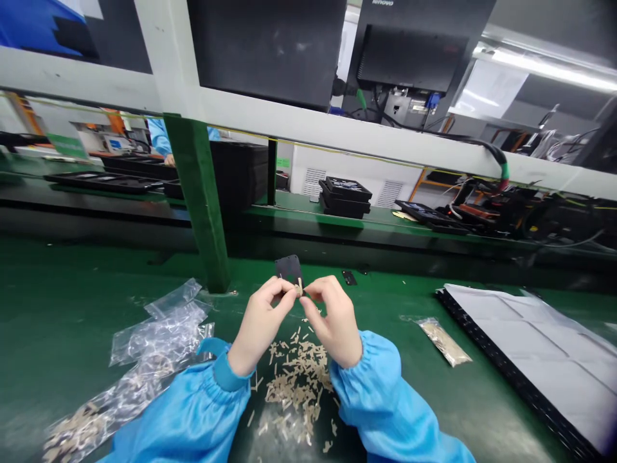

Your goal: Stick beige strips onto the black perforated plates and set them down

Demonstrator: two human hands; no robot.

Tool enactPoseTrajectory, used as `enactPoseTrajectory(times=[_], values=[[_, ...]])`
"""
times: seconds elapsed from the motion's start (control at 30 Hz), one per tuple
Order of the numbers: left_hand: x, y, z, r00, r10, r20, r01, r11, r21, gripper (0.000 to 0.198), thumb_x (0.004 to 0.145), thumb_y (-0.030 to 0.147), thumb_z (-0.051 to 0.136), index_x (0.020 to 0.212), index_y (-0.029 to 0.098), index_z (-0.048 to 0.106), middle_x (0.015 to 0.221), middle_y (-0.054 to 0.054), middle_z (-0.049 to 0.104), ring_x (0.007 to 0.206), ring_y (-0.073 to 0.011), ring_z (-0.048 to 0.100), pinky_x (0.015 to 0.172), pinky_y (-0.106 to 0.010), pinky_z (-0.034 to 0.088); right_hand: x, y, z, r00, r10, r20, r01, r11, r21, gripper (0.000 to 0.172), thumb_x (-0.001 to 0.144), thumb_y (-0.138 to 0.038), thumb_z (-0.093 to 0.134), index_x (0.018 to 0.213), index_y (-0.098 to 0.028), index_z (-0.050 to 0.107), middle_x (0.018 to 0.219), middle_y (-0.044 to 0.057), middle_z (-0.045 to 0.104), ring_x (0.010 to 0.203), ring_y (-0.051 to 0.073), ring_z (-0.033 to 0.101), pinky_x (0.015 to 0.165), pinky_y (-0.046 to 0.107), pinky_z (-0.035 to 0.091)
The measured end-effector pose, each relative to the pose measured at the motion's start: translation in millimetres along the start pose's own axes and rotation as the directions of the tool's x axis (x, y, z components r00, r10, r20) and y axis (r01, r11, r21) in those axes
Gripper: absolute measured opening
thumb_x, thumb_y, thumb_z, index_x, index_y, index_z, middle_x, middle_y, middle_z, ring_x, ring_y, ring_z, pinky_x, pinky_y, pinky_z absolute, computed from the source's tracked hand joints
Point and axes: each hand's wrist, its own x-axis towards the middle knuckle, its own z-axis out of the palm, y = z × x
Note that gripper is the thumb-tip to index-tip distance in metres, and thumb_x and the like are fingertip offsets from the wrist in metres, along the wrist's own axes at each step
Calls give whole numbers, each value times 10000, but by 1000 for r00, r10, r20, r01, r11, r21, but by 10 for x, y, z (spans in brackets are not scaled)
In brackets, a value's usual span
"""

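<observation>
My left hand (pixel 261 316) and my right hand (pixel 336 319) meet at the middle of the bench, fingertips pinched almost together. Between them is a small beige strip (pixel 299 285), gripped from both sides; its exact shape is too small to make out. Just behind the fingers lies a flat black plate (pixel 288 265) with small holes, partly covered by my hands. Below my wrists a loose pile of beige strips (pixel 301 379) spreads over the green bench top (pixel 390 399). Blue sleeves cover both forearms.
Clear plastic bags (pixel 159 341), some holding beige pieces, lie at left. A small filled bag (pixel 444 342) and a black tray with white sheeting (pixel 535 347) are at right. A small black part (pixel 349 277) lies behind. A green post (pixel 200 206) rises left of centre.
</observation>
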Motion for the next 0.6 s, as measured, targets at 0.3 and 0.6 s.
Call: enactPoseTrajectory(times=[0.3, 0.6], values=[[-111, 113, 48, 982, 187, 31, -188, 941, 282, 135, 797, 223, 506, 737, 222, 627, 727, -16, 555, 718, -178, 519, 662, -266, 380, -55, -42, -75, 980, -195, 41, 199, 934, -295, 141, 866, -137, 439, 816, -154, 569, 784, 71, 615, 726, 163, 544, 642, 282, 456], [-104, 21, 46, 950, 293, 108, -300, 756, 581, 160, 811, 198, 463, 705, 199, 583, 706, -25, 528, 730, -184, 502, 644, -282, 377, -54, 4, -55, 969, -198, 147, 239, 899, -366, 173, 841, -108, 434, 770, -150, 586, 778, 63, 620, 711, 156, 535, 628, 263, 439]])
